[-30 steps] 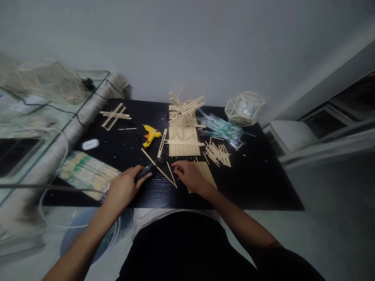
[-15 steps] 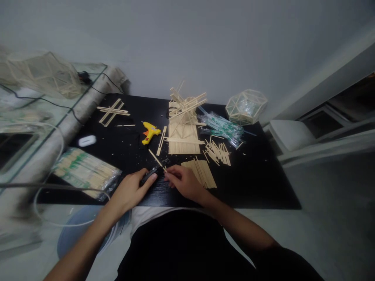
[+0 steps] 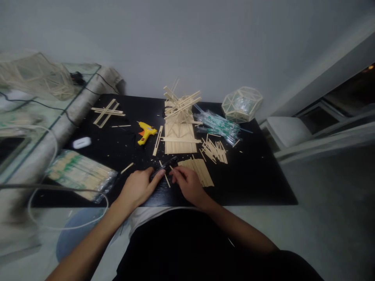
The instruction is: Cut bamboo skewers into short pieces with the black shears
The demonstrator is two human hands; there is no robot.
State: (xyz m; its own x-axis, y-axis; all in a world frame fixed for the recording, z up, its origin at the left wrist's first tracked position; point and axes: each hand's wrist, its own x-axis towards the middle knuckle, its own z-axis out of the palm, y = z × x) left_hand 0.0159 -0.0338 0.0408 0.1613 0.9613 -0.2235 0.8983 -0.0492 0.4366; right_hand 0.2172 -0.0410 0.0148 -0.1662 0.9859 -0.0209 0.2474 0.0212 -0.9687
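My left hand (image 3: 141,183) is wrapped round a black hand tool (image 3: 167,164), which looks like a pair of cutters and points away to the right. Its jaws are too dark to make out. A thin wooden stick (image 3: 167,180) lies beneath the tool, slanting across the black table. My right hand (image 3: 187,180) pinches a short piece of wooden stick (image 3: 171,168) just right of the tool. Under and behind that hand is a row of cut sticks (image 3: 203,171). Another short stick piece (image 3: 127,168) rests left of my left hand.
Behind my hands are a yellow glue gun (image 3: 145,132), a stick lattice structure (image 3: 181,113) on a wooden slat panel (image 3: 181,146), and loose short sticks (image 3: 215,150). Plastic wrappers (image 3: 219,125) and a geometric stick frame (image 3: 242,104) stand right; packed chopsticks (image 3: 83,171) lie left.
A stick piece now lies on the table left of my left hand. The long stick between my hands is gone from its earlier slant; one stick lies under the tool. The view has shifted slightly.
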